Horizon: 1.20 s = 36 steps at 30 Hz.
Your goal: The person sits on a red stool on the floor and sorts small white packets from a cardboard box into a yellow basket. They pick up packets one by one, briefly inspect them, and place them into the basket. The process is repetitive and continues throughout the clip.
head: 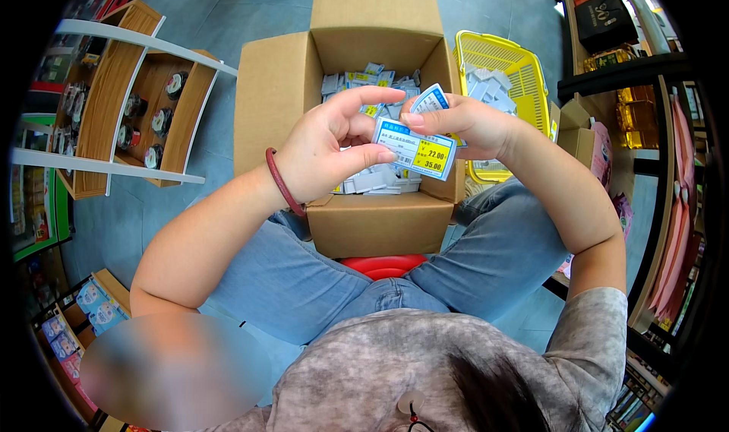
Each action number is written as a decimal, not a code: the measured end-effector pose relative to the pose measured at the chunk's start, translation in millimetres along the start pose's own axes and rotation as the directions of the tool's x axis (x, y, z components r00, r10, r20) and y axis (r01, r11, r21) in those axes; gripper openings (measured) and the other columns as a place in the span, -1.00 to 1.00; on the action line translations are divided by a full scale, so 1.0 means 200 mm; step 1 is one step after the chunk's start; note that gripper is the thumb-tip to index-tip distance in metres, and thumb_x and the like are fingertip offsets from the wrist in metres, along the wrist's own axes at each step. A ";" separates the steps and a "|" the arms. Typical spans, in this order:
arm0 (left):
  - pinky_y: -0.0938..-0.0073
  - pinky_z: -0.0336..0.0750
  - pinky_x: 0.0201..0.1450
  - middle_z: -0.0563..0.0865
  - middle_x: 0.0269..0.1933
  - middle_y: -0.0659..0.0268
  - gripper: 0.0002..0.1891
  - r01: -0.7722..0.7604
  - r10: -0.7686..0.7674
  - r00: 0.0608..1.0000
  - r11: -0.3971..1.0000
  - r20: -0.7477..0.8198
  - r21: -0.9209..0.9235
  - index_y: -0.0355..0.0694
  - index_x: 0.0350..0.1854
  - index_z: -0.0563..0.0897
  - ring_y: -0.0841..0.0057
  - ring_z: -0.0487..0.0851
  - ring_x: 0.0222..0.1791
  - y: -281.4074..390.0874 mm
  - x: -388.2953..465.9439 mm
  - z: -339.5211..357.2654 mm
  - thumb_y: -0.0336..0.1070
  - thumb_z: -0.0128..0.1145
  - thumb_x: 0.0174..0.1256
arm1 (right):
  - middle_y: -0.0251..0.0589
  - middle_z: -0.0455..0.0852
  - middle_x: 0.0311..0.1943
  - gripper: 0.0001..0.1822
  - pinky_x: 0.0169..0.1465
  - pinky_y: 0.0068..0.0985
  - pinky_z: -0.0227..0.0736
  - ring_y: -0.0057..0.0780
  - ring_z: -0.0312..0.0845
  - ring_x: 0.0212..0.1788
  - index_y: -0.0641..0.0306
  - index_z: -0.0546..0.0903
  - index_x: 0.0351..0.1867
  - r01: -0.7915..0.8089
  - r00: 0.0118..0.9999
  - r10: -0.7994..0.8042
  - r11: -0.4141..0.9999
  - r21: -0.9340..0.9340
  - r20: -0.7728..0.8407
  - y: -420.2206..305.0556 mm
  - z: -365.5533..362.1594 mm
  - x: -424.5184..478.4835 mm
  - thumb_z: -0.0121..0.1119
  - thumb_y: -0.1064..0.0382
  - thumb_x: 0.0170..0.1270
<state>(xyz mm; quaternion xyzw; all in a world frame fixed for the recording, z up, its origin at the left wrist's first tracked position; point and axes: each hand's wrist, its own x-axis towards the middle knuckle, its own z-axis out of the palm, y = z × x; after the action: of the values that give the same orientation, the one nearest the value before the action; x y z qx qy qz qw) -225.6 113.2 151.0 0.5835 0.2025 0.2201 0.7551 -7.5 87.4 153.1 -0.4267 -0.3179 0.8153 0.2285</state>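
Note:
Above an open cardboard box [376, 221], my left hand [330, 141] has its thumb at the lower left edge of a price tag [414, 149] with blue, white and yellow parts. Its index finger is raised and apart from the thumb; whether it grips the tag is unclear. My right hand [464, 124] pinches paper price labels [431, 102] between thumb and fingers, touching the top of the tag. Many white plastic tag holders [367, 182], some with labels in them, lie heaped inside the box.
A yellow plastic basket [532, 67] holding more white holders stands right of the box. A wooden display rack [94, 118] with jars is at left. Shelves [649, 204] with goods line the right side. A red seat [384, 265] shows between the legs.

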 end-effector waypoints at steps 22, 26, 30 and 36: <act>0.53 0.45 0.00 0.66 -0.15 0.16 -0.50 0.043 -0.045 0.997 0.999 0.057 0.033 -0.26 0.18 0.30 0.56 0.59 -0.09 -0.01 0.00 -0.05 -0.53 0.10 0.17 | -0.37 0.61 -0.33 -0.71 -0.17 -0.68 0.39 -0.68 0.49 -0.26 0.17 0.55 -0.22 0.116 0.992 -0.126 0.935 -0.336 -0.008 -0.04 0.02 -0.01 0.20 0.03 0.18; 0.56 0.46 -0.03 0.66 -0.14 0.17 -0.54 0.101 -0.102 0.995 0.995 0.024 0.013 -0.26 0.15 0.33 0.57 0.59 -0.10 -0.03 0.01 -0.06 -0.53 0.10 0.18 | -0.41 0.59 -0.36 -0.70 -0.17 -0.67 0.37 -0.68 0.46 -0.27 0.19 0.57 -0.21 0.179 0.977 -0.212 0.808 -0.561 0.006 -0.04 0.00 0.00 0.19 0.03 0.19; 0.57 0.47 -0.05 0.65 -0.12 0.19 -0.59 0.134 -0.134 0.991 0.991 0.008 -0.013 -0.25 0.10 0.38 0.58 0.59 -0.10 -0.04 0.01 -0.07 -0.52 0.10 0.18 | -0.39 0.60 -0.36 -0.68 -0.17 -0.64 0.37 -0.66 0.46 -0.27 0.19 0.58 -0.16 0.164 0.977 -0.215 0.713 -0.681 0.011 -0.06 -0.01 -0.01 0.17 0.02 0.20; 0.64 0.48 -0.18 0.68 -0.23 0.25 -0.63 0.104 -0.104 0.990 0.995 -0.093 0.000 -0.25 0.03 0.44 0.67 0.59 -0.25 -0.04 0.02 -0.08 -0.48 0.15 0.16 | -0.27 0.64 -0.27 -0.57 -0.11 -0.59 0.38 -0.56 0.50 -0.19 0.22 0.58 -0.07 0.104 0.985 -0.170 0.670 -0.735 -0.015 -0.07 -0.06 -0.05 0.18 -0.04 0.17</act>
<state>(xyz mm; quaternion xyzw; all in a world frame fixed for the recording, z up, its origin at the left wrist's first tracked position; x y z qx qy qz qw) -230.5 125.9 138.5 0.5630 0.2681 0.2070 0.7538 9.1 95.1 164.3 -0.4905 -0.6383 0.5826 0.1124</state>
